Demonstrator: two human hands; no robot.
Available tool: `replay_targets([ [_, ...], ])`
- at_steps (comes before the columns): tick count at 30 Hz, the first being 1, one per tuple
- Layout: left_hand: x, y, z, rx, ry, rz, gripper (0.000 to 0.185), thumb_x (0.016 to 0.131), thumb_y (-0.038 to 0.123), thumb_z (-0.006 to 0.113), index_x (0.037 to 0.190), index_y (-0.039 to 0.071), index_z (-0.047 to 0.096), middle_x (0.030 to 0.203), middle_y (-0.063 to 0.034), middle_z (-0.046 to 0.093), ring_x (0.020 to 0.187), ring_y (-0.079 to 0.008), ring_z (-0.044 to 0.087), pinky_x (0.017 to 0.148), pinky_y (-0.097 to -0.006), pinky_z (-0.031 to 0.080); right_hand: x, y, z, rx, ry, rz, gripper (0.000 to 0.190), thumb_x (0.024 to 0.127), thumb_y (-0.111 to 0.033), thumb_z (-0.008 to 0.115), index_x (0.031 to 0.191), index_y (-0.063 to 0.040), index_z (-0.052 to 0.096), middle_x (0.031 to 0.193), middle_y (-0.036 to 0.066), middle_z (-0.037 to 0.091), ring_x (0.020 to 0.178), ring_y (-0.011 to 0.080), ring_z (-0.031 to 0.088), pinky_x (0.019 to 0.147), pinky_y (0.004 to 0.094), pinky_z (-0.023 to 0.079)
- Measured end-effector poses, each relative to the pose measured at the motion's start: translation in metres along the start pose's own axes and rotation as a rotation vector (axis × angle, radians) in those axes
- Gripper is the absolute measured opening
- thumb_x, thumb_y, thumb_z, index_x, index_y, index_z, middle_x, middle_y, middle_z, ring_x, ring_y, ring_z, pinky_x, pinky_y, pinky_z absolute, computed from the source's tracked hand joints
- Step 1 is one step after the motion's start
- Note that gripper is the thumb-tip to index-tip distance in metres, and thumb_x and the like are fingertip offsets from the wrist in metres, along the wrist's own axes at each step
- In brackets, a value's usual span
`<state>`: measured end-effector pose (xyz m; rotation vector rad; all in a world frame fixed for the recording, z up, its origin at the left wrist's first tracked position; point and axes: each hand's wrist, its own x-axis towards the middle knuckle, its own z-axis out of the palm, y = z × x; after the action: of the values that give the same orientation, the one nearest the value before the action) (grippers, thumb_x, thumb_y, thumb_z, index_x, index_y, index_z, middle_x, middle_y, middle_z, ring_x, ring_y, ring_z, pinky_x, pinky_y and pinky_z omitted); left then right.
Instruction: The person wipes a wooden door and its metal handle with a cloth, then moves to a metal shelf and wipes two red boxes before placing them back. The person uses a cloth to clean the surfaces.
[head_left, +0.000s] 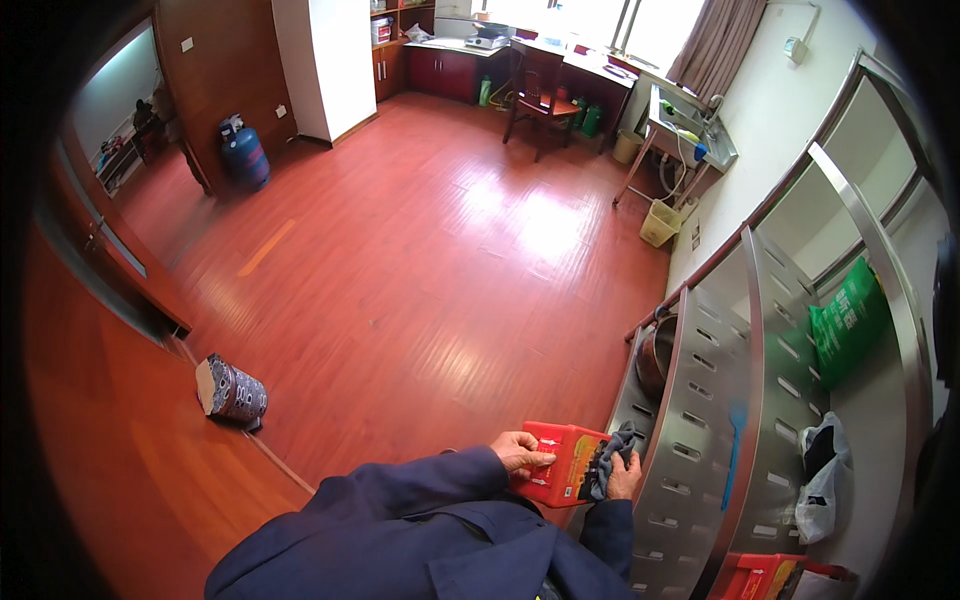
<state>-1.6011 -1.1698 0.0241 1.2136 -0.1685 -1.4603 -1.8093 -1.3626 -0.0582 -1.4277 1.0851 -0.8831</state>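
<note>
My left hand (519, 453) grips the left side of a red box (556, 435), with its thumb lying on the face that bears arrows and writing. The box has a printed yellow and dark picture panel and is held before my body. In my right hand (625, 477) is a crumpled dark grey cloth (604, 480), pressed against the panel at the right end of the box. The fingers of both hands are partly hidden by what they hold. Close by on the right is a slotted stainless-steel shelf rack (686, 420).
The rack holds a blue long-handled utensil (733, 457), a green bag (851, 322), a white plastic bag (823, 480), another red box (750, 577) and a large pot (657, 356). A patterned bin (238, 394) stands left, a gas cylinder (246, 156) farther back. Beyond are a chair (544, 101) and sink (694, 127).
</note>
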Motion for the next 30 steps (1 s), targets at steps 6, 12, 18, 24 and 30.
replay_targets([
  [6, 0.004, 0.002, 0.001, -0.004, 0.009, -0.022, 0.025, 0.08, 0.017, 0.084, 0.081, 0.009, 0.061, 0.075, -0.003, 0.066, 0.063, -0.0109, 0.063, 0.05, -0.0225, 0.05, -0.004, 0.013, 0.001, -0.023, 0.026, 0.037, 0.032, 0.089, -0.01, 0.066, 0.118, 0.003, 0.061, 0.104, 0.006, 0.066, 0.092, 0.0153, 0.061, 0.083, 0.031, 0.05],
  [12, 0.004, 0.005, 0.0, 0.044, 0.013, -0.033, 0.022, 0.081, 0.014, 0.083, 0.082, 0.007, 0.062, 0.078, -0.0041, 0.067, 0.066, -0.0118, 0.065, 0.053, -0.0223, 0.052, -0.012, 0.016, 0.002, -0.161, 0.042, 0.097, 0.049, 0.09, -0.014, 0.066, 0.13, 0.01, 0.053, 0.123, 0.016, 0.064, 0.109, 0.0241, 0.06, 0.095, 0.0355, 0.047],
  [18, 0.004, 0.012, -0.003, 0.123, -0.027, -0.087, 0.02, 0.083, 0.015, 0.082, 0.083, 0.003, 0.066, 0.082, -0.0071, 0.07, 0.068, -0.0119, 0.065, 0.056, -0.0216, 0.053, -0.025, 0.0, 0.012, 0.042, 0.112, 0.183, 0.037, 0.089, -0.011, 0.064, 0.122, 0.005, 0.058, 0.113, 0.01, 0.066, 0.101, 0.0179, 0.061, 0.09, 0.0326, 0.048],
  [24, 0.006, 0.016, -0.003, 0.088, -0.072, -0.223, 0.017, 0.083, 0.011, 0.08, 0.08, 0.004, 0.065, 0.083, -0.0067, 0.069, 0.071, -0.0133, 0.066, 0.061, -0.0245, 0.056, -0.035, 0.005, 0.015, 0.018, 0.092, 0.172, 0.033, 0.091, -0.012, 0.062, 0.119, 0.003, 0.06, 0.113, 0.009, 0.066, 0.101, 0.0173, 0.06, 0.091, 0.0321, 0.047],
  [30, 0.01, 0.015, -0.002, 0.098, -0.068, -0.198, 0.021, 0.084, 0.016, 0.081, 0.08, 0.004, 0.064, 0.08, -0.0062, 0.066, 0.068, -0.0123, 0.062, 0.059, -0.0269, 0.049, -0.04, 0.02, 0.014, 0.102, 0.109, 0.216, 0.037, 0.091, -0.013, 0.062, 0.124, 0.003, 0.058, 0.118, 0.01, 0.064, 0.108, 0.0185, 0.058, 0.094, 0.0319, 0.046],
])
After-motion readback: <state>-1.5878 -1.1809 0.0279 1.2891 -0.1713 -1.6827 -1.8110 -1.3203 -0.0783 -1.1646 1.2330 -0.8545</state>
